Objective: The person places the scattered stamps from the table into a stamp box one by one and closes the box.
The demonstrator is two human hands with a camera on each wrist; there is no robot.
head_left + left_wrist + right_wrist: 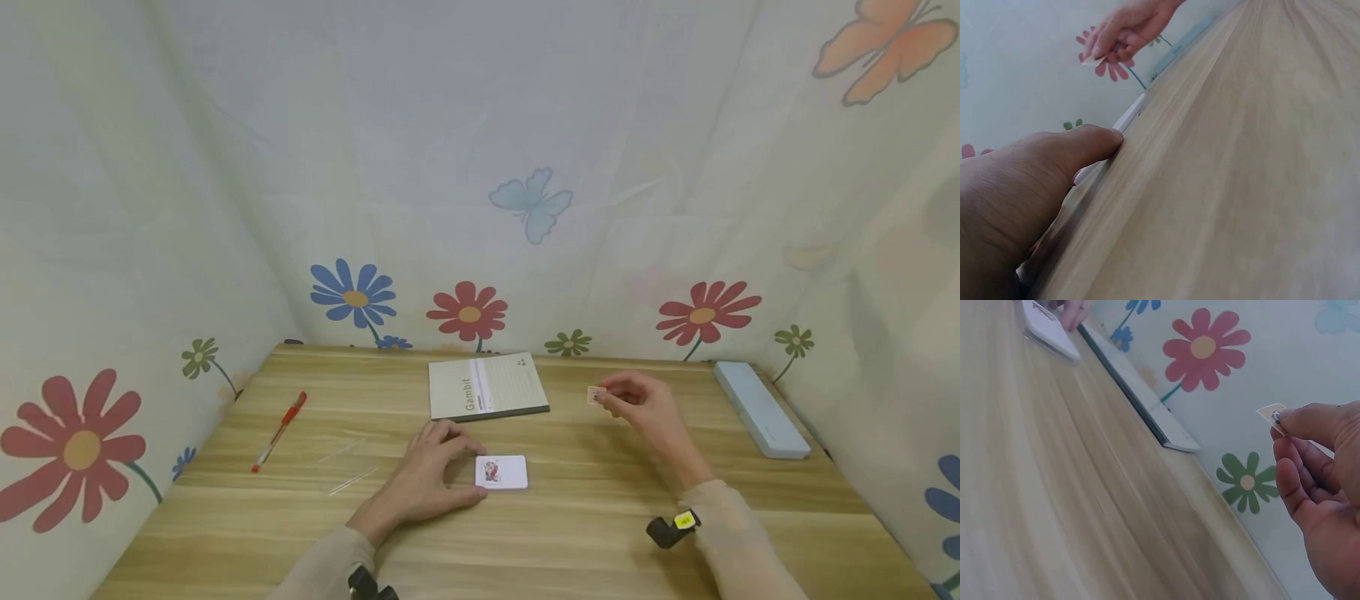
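Observation:
A small white stack of cards with rounded corners lies on the table, a colourful printed figure on the left part of its top. My left hand rests on the wood and holds the stack's left end, thumb at the near corner and fingers at the far one. In the left wrist view the thumb meets the stack's edge. Off to the right, my right hand pinches a small square sticker between thumb and fingers, raised above the table. A dark little picture shows on the sticker, partly covered by the thumb.
Behind the stack lies a notebook marked Gambit. A red pen is at the left, with thin clear strips beside my left hand. The long light-blue case stands at the right edge. A flowered curtain surrounds the table.

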